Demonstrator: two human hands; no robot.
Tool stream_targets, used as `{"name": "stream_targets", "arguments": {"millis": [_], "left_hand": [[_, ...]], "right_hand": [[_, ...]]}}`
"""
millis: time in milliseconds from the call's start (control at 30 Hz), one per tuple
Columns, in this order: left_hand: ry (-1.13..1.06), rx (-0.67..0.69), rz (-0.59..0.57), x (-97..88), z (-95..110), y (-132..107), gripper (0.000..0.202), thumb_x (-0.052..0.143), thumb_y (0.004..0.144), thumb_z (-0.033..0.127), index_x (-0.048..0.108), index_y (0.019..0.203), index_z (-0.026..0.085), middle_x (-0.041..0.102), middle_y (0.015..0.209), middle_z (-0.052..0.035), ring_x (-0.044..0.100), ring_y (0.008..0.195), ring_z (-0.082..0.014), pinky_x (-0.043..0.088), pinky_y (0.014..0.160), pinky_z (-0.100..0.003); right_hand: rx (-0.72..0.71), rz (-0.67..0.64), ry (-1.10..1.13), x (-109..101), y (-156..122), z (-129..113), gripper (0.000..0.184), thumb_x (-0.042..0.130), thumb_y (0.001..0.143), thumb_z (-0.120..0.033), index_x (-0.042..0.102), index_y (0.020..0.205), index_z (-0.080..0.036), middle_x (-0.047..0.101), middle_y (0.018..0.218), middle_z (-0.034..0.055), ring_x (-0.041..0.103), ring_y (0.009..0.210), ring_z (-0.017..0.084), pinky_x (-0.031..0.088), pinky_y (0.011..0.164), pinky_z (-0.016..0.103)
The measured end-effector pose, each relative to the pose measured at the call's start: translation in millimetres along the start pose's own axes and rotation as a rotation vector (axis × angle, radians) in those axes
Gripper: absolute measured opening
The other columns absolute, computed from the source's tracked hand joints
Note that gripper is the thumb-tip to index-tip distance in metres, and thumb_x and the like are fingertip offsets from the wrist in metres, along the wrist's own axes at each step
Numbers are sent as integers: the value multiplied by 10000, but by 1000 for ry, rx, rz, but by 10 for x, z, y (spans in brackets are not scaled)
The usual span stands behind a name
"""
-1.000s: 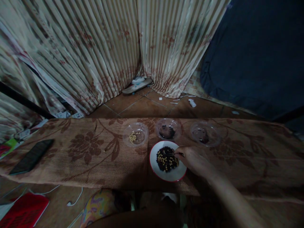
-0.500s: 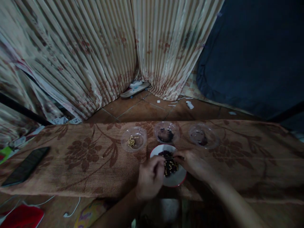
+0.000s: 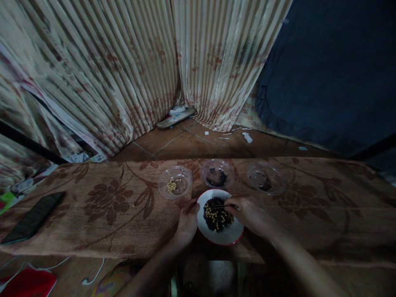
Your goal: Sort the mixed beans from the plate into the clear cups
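A white plate with a red rim (image 3: 227, 236) lies on the floral cloth, holding a heap of mixed dark and pale beans (image 3: 216, 214). My left hand (image 3: 187, 222) rests against the plate's left edge, fingers curled on the rim. My right hand (image 3: 249, 212) is over the plate's right side, pinching thin tweezers (image 3: 224, 206) whose tips reach into the beans. Behind the plate stand three clear bowls: the left bowl (image 3: 175, 182) holds a few pale beans, the middle bowl (image 3: 218, 173) and the right bowl (image 3: 266, 178) hold dark ones.
A dark phone (image 3: 32, 217) lies at the left end of the brown floral cloth (image 3: 108, 206). Striped curtains (image 3: 123, 62) hang behind, with a sandal (image 3: 176, 115) on the tiled floor. A dark blue fabric (image 3: 334, 70) fills the right. A white cable (image 3: 93, 272) hangs below.
My left hand came up from below, passed over the plate, and now rests at its left rim. My right hand stays at the plate with the tweezers.
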State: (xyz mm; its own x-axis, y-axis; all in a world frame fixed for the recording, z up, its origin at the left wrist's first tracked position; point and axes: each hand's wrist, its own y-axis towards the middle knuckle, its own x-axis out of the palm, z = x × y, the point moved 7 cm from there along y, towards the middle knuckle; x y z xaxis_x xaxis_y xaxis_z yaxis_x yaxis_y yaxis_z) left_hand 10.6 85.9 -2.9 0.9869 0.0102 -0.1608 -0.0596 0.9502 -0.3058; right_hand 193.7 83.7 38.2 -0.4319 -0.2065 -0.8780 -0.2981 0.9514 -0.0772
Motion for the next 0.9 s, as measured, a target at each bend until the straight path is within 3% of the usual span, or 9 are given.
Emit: {"name": "stream_targets", "arguments": {"millis": [300, 533, 900], "left_hand": [[22, -7, -73, 85, 46, -58, 334, 419, 611, 131, 662, 840, 135, 677, 772, -41, 566, 729, -185, 433, 664, -281], [-6, 48, -85, 86, 73, -53, 373, 409, 605, 119, 645, 893, 143, 682, 830, -48, 572, 784, -197, 432, 710, -301], [2, 27, -84, 89, 31, -56, 388, 403, 640, 116, 641, 946, 131, 686, 890, -60, 586, 808, -196, 443, 734, -303]], "right_hand": [[-12, 45, 32, -36, 8, -65, 248, 455, 857, -351, 688, 903, -279, 700, 832, -5, 615, 718, 155, 411, 633, 244], [-32, 39, -6, 37, 43, -96, 226, 470, 852, -316, 686, 899, -268, 700, 812, -5, 626, 720, 158, 404, 638, 251], [-25, 5, -1, 62, 42, -57, 226, 461, 859, -319, 681, 892, -275, 702, 812, -8, 626, 735, 158, 405, 656, 250]]}}
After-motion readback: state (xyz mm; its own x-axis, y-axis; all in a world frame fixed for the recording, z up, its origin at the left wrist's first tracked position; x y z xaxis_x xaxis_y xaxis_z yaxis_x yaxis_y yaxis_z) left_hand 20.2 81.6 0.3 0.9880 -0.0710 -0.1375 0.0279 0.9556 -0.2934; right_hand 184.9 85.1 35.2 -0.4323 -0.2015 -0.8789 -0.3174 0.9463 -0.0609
